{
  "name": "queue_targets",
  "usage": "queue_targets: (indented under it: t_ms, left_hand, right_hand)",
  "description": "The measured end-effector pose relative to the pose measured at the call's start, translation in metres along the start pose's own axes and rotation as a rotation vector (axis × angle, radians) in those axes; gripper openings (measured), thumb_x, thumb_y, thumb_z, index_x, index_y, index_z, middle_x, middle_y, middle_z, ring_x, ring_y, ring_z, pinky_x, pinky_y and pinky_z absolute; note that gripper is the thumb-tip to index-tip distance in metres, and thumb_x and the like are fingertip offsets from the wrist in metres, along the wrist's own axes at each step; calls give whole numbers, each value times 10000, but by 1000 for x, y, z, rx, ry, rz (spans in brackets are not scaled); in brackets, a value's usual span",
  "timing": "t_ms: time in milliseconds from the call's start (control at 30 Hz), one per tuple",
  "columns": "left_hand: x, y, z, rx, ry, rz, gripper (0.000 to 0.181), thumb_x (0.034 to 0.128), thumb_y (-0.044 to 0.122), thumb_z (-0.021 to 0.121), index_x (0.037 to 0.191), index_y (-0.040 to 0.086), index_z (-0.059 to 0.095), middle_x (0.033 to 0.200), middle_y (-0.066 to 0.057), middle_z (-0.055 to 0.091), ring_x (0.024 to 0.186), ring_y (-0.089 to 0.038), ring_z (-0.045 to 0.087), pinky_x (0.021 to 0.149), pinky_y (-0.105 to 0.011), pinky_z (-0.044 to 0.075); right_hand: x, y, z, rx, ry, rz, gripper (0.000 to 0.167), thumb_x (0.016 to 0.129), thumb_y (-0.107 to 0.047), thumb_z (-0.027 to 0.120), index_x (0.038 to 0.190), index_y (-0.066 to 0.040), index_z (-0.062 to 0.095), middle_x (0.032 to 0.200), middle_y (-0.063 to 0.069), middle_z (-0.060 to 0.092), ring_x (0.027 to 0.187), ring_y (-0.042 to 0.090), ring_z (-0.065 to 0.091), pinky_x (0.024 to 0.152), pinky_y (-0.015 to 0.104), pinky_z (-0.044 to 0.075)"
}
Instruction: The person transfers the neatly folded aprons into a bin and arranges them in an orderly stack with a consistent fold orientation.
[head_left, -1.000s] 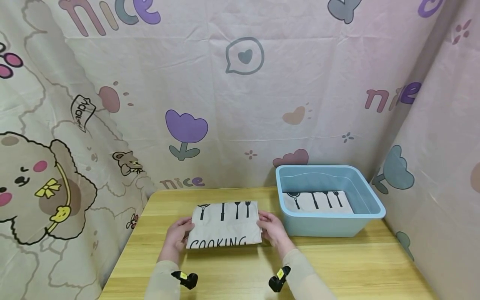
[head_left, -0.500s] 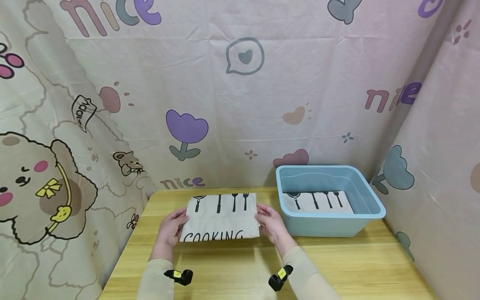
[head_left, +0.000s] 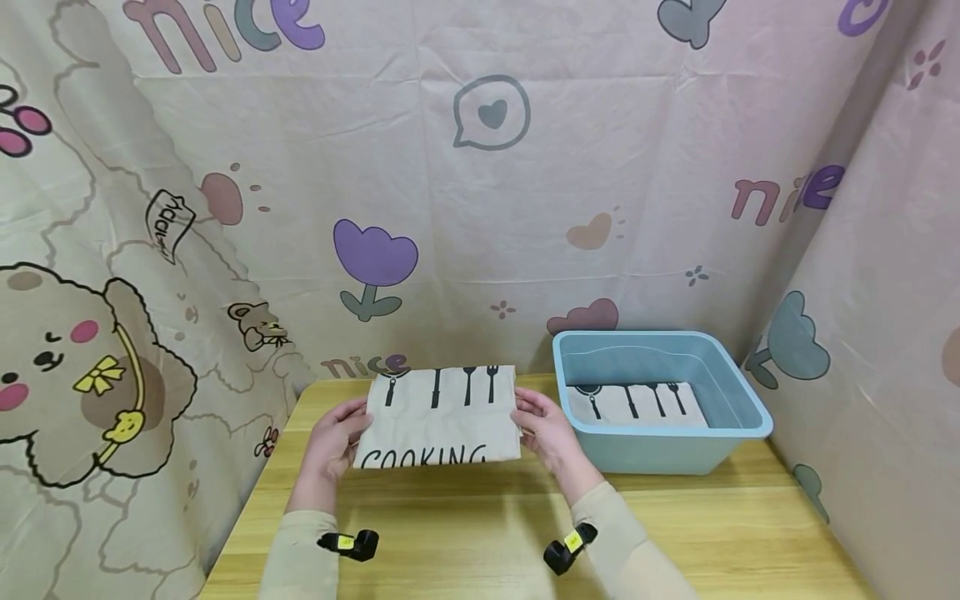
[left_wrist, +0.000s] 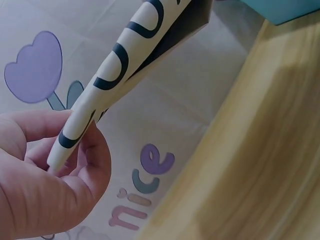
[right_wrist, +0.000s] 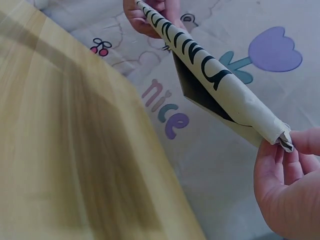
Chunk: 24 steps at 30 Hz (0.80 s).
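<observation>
A folded white cloth, printed with dark kitchen utensils and the word COOKING, is held up above the table between both hands. My left hand grips its left edge; in the left wrist view the thumb of that hand lies on one side and fingers curl behind. On the opposite edge, my right hand pinches the cloth, and the right wrist view shows layered folds at that hand. Beneath the cloth's front fold a dark gap shows between layers. Whether it is an apron or a towel I cannot tell.
A light blue plastic bin stands at the table's back right, close to my right hand. Inside lies another folded cloth with the same utensil print. Printed curtains hang behind and beside the wooden table.
Both hands have lifted the folded cloth higher off the table and away from me, with the left hand shifting slightly left. The bin and the cloth inside have stayed put.
</observation>
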<state>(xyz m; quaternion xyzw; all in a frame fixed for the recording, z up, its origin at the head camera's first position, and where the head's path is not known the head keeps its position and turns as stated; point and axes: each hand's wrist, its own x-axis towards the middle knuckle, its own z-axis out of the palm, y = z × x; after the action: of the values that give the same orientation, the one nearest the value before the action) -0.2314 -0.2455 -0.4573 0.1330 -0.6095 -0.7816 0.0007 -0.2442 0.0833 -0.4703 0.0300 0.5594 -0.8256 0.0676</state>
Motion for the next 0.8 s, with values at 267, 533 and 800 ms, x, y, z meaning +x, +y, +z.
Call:
queue_targets:
  t_ms: [267,533,800]
  left_hand:
    - [-2,11,16,-33,-41,23,466,941,-64,576,1395,13,507,966,117,701,840,-93,682,728,-269,561]
    - [-2,19,40,-58,-61,48,388,930,-89,567,1274,85,606,973,119,701,871,-95,667,743,-278,552]
    - [-3,24,70,-51,-90,71,441,937,-84,569,1369,-16,514,980,77,680,872,-117,654,734,-288,546]
  right_hand:
    - [-2,-23,-7,-2,-31,-23,477,935,87,553,1402,70,452,1019,8,591,810,99,588,647,241,490]
    - [-8,-45,-21,-26,-31,-52,496,941,72,563,1420,82,434,1012,-7,607,825,91,615,690,253,522]
    - [-11,-63,-45,-44,-25,-62,511,968,60,537,1455,83,381,1032,-12,597,873,95,616,710,271,545]
